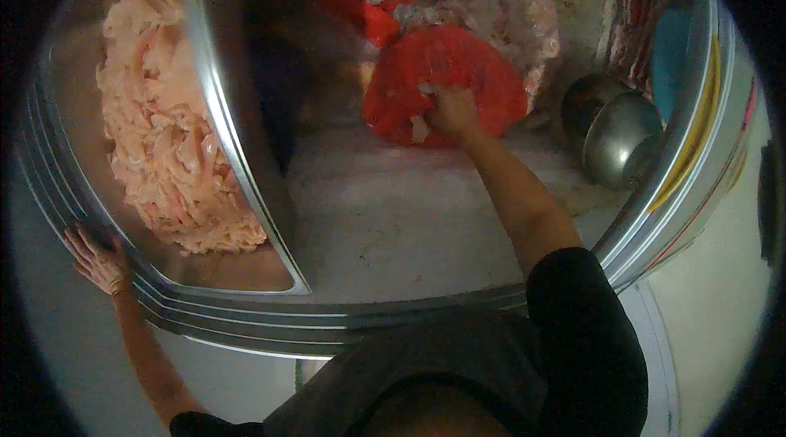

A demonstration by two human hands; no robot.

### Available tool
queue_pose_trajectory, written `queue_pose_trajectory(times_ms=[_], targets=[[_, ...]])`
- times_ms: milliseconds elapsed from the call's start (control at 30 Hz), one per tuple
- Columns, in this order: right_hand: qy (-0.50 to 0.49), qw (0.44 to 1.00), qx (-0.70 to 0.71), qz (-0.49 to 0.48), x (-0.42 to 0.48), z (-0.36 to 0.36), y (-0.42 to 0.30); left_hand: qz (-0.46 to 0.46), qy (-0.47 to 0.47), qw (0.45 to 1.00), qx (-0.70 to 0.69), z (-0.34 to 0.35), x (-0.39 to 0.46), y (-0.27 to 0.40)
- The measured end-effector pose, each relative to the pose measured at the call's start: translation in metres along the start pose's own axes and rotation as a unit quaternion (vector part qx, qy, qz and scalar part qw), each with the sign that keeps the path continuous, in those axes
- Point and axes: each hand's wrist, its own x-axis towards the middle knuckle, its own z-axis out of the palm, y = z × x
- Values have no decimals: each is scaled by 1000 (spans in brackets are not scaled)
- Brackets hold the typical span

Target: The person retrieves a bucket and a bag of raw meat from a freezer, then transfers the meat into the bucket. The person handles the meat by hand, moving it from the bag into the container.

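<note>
My right hand (454, 110) reaches down into a deep chest with metal rims, its fingers curled into the front of a red plastic bag (451, 62). The bag's contents are hidden. Behind it and to its right lies a large clear plastic bag (516, 19) with pale, blurred contents. My left hand (97, 257) rests with its fingers spread on the ridged metal edge (144, 296) at the left corner. Near that hand, a steel tray (212, 271) holds a heap of pale pink raw meat strips (166, 130), which look like chicken.
Two rounded metal bowls (620, 136) lean at the right wall, near a blue object (672, 62) and dark red striped packs (632, 25). The tray's raised metal rim (224, 111) divides the left side from the chest floor (381, 222). A yellow strip (694, 148) follows the right rim.
</note>
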Motion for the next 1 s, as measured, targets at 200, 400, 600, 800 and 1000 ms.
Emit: queue_pose_trajectory(times_ms=[200,400,600,800,1000], targets=[[110,970,195,89,-45,-26,-10,-13,-28,1000,4,2,-10,-6],[160,950,268,21,-107,-56,-11,-40,-67,997,12,-12,-2,4],[222,850,473,62,-216,-179,-61,-80,-192,978,23,-55,13,22],[381,756,531,-22,-337,-282,-105,-65,-152,984,-63,-69,13,8],[483,658,546,-187,-445,-361,-127,-75,81,932,-344,-139,12,33]])
